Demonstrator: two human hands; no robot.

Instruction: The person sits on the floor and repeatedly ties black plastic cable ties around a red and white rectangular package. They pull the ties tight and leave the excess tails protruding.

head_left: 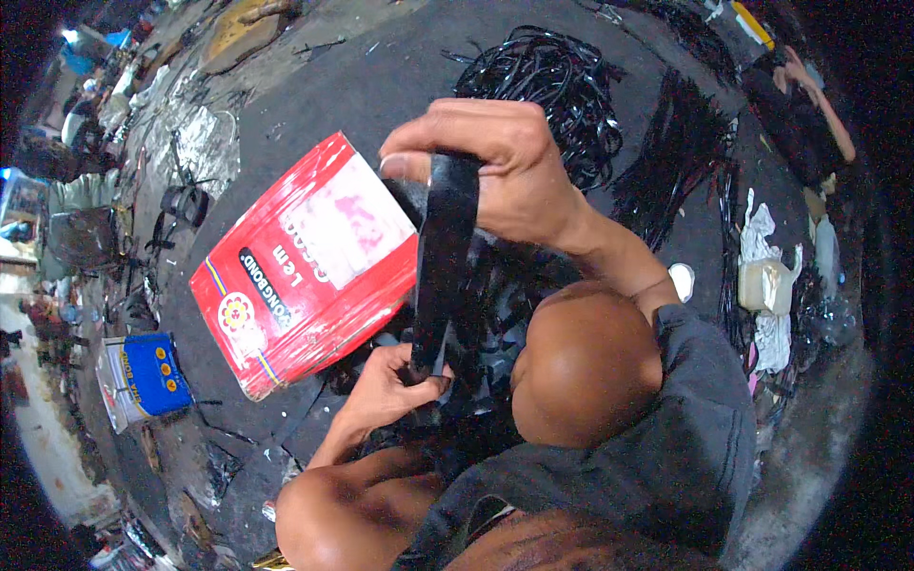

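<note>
A wide, flat black strap (447, 238), glossy in places, runs up and down between my two hands. My right hand (500, 157) is closed on its upper end, thumb toward the left. Lower down, my left hand (390, 388) pinches the strap's other end between thumb and fingers. Just left of the strap stands a tilted red rectangular tin (286, 305) with a white patch on its face. My bent knees (590, 366) are close on the right and at the lower left. Dark strips lie in shadow beneath my hands.
A tangled coil of thin black strips (543, 81) lies on the dark mat beyond my right hand, with a straighter black bundle (671, 143) beside it. At left stands a blue tin (148, 381). A pale container (764, 285) sits at right. Another person's arm (821, 100) shows at upper right.
</note>
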